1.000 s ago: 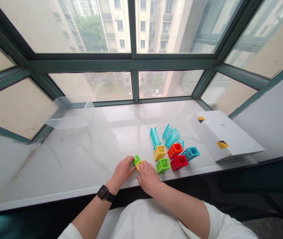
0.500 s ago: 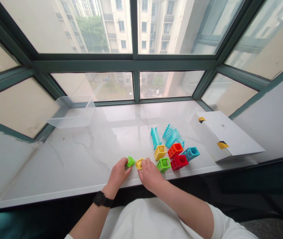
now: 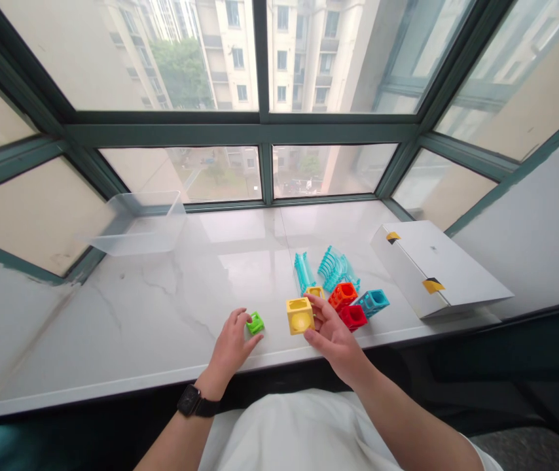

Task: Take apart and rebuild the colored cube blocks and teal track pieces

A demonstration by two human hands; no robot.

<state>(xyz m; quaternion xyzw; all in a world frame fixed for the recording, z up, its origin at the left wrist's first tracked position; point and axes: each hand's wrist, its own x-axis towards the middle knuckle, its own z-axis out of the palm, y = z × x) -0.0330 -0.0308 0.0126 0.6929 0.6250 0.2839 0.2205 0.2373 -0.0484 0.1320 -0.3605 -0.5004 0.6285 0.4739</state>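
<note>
My right hand [image 3: 336, 337] pinches a yellow block [image 3: 300, 315] between thumb and fingers, raised above the sill's front part, with a rounded hollow in the face toward me. My left hand [image 3: 230, 343] lies beside a small green block [image 3: 256, 322] on the sill. Its thumb and fingers are spread apart; whether a fingertip touches the block I cannot tell. Just past my right hand stand another yellow block [image 3: 315, 292], partly covered, an orange block [image 3: 342, 296], a red block [image 3: 353, 318] and a blue block [image 3: 374, 301].
Behind the blocks lie a straight translucent teal track piece [image 3: 304, 272] and curved teal pieces [image 3: 337, 269]. A clear plastic bin [image 3: 137, 243] is at the back left. To the right sits a white box [image 3: 451, 261] with yellow-and-black tabs. Windows edge the marble-look sill [image 3: 201, 261].
My right hand has lifted the yellow block off the sill and moved it right, now hiding the larger green block. The left hand's thumb has opened away from the small green block.
</note>
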